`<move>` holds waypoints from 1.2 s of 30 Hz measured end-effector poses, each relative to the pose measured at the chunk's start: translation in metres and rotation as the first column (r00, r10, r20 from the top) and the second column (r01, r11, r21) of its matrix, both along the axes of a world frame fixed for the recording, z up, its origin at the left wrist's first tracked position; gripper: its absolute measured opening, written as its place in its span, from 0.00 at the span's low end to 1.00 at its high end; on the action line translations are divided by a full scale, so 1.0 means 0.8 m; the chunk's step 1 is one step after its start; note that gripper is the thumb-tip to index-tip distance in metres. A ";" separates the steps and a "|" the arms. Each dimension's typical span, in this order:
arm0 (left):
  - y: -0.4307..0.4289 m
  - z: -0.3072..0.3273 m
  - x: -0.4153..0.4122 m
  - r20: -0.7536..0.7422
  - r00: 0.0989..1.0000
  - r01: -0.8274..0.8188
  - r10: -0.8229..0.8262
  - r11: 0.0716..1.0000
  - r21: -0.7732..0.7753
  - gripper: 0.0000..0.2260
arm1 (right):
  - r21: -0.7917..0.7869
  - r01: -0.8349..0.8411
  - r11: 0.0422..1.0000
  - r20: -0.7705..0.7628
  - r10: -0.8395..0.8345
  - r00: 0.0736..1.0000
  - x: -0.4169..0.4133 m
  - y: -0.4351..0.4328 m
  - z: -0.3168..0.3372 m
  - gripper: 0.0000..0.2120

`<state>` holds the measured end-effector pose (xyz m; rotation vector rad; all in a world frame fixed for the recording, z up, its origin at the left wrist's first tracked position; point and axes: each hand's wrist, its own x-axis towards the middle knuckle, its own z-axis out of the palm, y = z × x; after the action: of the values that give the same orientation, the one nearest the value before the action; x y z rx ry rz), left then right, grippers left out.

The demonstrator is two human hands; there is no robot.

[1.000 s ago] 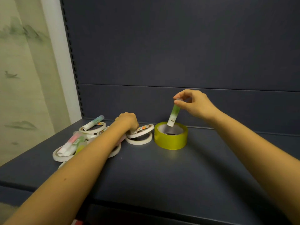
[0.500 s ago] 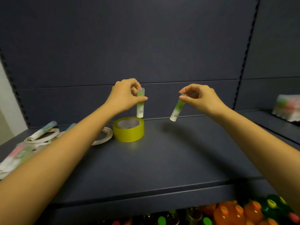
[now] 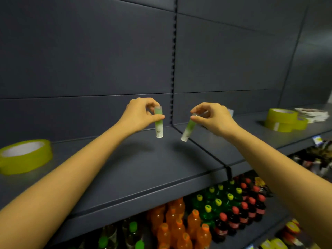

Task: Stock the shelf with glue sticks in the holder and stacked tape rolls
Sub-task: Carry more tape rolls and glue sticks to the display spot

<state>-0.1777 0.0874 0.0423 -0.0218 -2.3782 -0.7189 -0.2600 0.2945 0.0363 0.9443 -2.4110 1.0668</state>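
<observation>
Yellow tape roll point(image 3: 23, 156) has shifted left, cut off at the edge; my left hand point(image 3: 142, 114) pinches the upright glue stick point(image 3: 158, 125), right hand point(image 3: 213, 116) the tilted glue stick point(image 3: 187, 130); labels unreadable.

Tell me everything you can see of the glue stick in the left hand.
The glue stick is a slim tube, plastic by its look, with a clear cap on top and a body fading from green to white, small dark print near the bottom. It hangs almost upright above the dark shelf, not touching it. The left hand pinches its upper half, thumb across the front, fingers behind. It is apart from the second glue stick in the right hand.
</observation>
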 end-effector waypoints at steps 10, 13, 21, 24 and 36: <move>0.168 -0.014 -0.106 0.045 0.998 0.055 -0.053 0.998 -0.033 0.10 | -0.003 0.144 0.990 -0.033 -0.144 0.989 -0.097 0.184 -0.012 0.07; 0.193 -0.014 -0.137 0.053 0.998 0.041 -0.040 0.999 -0.023 0.10 | -0.029 0.158 0.987 -0.027 -0.159 0.987 -0.125 0.211 -0.017 0.08; 0.213 -0.019 -0.219 0.071 0.997 -0.022 0.024 0.999 -0.026 0.13 | -0.046 0.123 0.991 -0.018 -0.124 0.992 -0.195 0.223 -0.029 0.08; 0.209 -0.031 -0.248 0.082 0.994 -0.062 0.065 0.997 -0.039 0.14 | -0.019 0.100 0.995 -0.025 -0.100 0.995 -0.225 0.211 -0.036 0.07; 0.198 -0.050 -0.309 0.120 0.979 -0.159 0.164 0.986 -0.053 0.15 | 0.063 -0.053 0.997 -0.038 0.055 0.998 -0.300 0.173 -0.040 0.07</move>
<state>-0.4246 0.2456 0.0022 0.2011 -2.4789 -0.6071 -0.4999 0.4332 0.0041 1.0466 -2.4118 0.9871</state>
